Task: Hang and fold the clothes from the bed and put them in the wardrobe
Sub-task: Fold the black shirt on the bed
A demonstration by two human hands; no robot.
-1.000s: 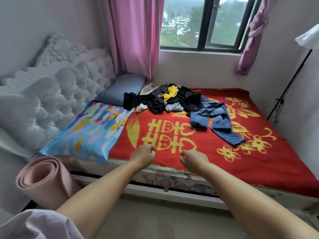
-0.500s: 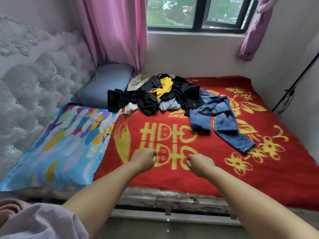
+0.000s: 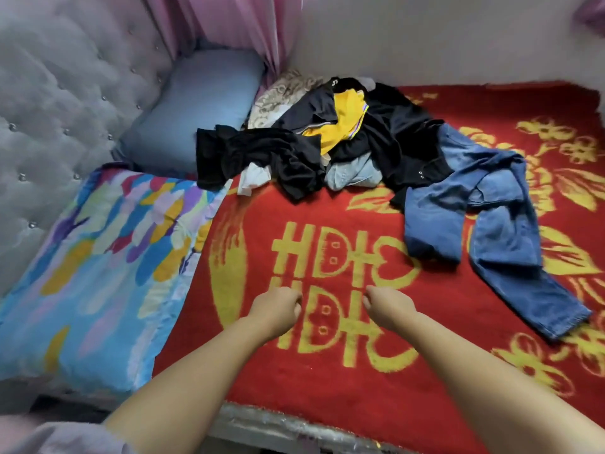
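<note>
Head view: a heap of clothes (image 3: 330, 149) lies at the far side of the bed (image 3: 327, 371), by the wall: black pieces, a yellow shirt (image 3: 342, 124), a pale garment. Blue jeans (image 3: 484, 221) sprawl from the heap's right edge, legs running toward the near right. Left hand (image 3: 275, 309) and right hand (image 3: 388, 304) hover over the red blanket, fingers curled, holding nothing, well apart from the clothes.

We see a bed (image 3: 262, 417) bearing a red blanket (image 3: 343, 371), two pillows (image 3: 98, 267), heaped dark clothes (image 3: 278, 155) and blue jeans (image 3: 504, 237).
</note>
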